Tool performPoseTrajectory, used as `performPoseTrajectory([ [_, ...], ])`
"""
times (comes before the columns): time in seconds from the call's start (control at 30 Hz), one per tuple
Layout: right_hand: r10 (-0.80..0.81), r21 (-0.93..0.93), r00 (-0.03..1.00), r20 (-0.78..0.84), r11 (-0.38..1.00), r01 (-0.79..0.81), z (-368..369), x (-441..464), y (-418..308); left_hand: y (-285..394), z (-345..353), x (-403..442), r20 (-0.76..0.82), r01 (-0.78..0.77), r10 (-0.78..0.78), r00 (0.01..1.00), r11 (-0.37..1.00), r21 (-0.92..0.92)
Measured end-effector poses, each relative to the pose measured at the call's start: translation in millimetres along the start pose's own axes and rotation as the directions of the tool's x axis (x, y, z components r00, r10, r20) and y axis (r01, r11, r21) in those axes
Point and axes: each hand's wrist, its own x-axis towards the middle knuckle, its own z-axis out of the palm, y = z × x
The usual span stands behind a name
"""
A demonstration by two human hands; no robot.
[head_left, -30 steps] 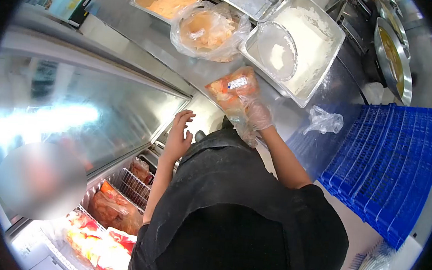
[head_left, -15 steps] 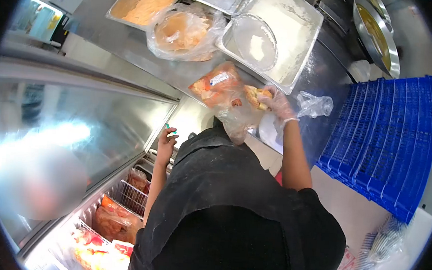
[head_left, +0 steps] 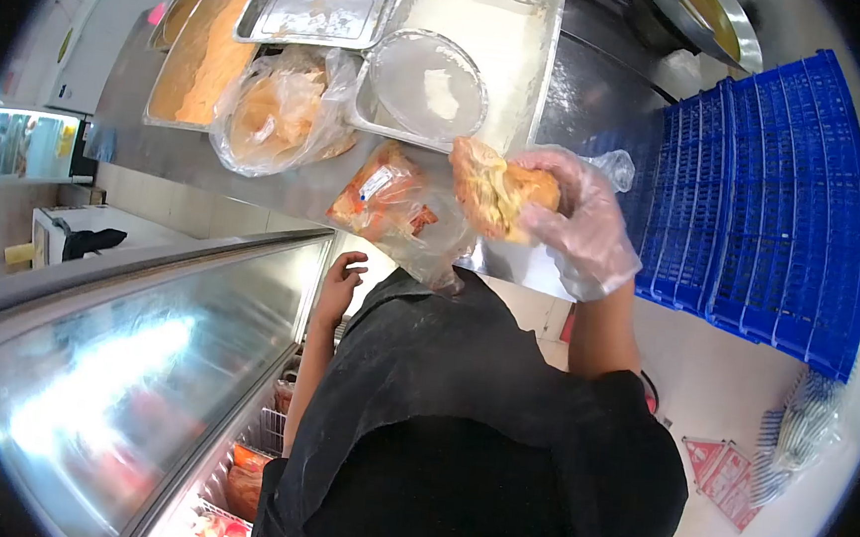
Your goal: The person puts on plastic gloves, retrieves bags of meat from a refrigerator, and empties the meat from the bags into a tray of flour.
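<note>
Marinated chicken piece (head_left: pixel 481 187), judged from surface: held in gloved right hand (head_left: pixel 588 220), at the near side of flour pan (head_left: pixel 548 62), in view just beside labelled clear bag (head_left: pixel 376 190). Exact height above steel worktable (head_left: pixel 583 105) not determinable.

Right hand: pinched around one end of the piece, thumb opposite fingers. Left hand (head_left: pixel 336 287): bare, fingers apart and slightly bent, with no item visible in grasp.

Progress, judged: early. Done: one piece out in hand, clear of both bag and pans. Left: more meat inside labelled clear bag; no flour visible on the held piece; no placement in any pan.

Count:
- Held piece: 1. Pieces in bag: not countable through plastic.
- Labelled clear bag: 1, on near table edge.
- Flour pan: 1, with 1 round sieve (head_left: pixel 398 77) resting in it.
- Orange-crumb pan (head_left: pixel 176 63): 1.
- Shallow steel tray (head_left: pixel 318 9): 1, between both pans.
- Open plastic bag (head_left: pixel 244 153) with orange contents: 1.
- Crumpled plastic (head_left: pixel 615 168): 1, behind the glove.
</note>
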Motion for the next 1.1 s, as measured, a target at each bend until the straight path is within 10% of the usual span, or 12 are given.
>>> performPoseTrajectory([
  [0.33,-0.333,-0.189,0.903,0.271,0.902,0.389,-8,-43,-84,-7,-4,7,0.024,0.09,-0.091,0.996,0.995,0.031],
  [0.77,-0.373,-0.395,0.84,0.394,0.756,0.521,-17,-43,-102,-1,-6,15,0.076,0.096,-0.104,0.992,0.991,0.097],
  [1.1,-0.09,-0.58,0.985,0.145,0.799,0.159,-13,14,-1,0,-4,12,0.017,0.082,-0.083,0.996,0.996,0.03],
])
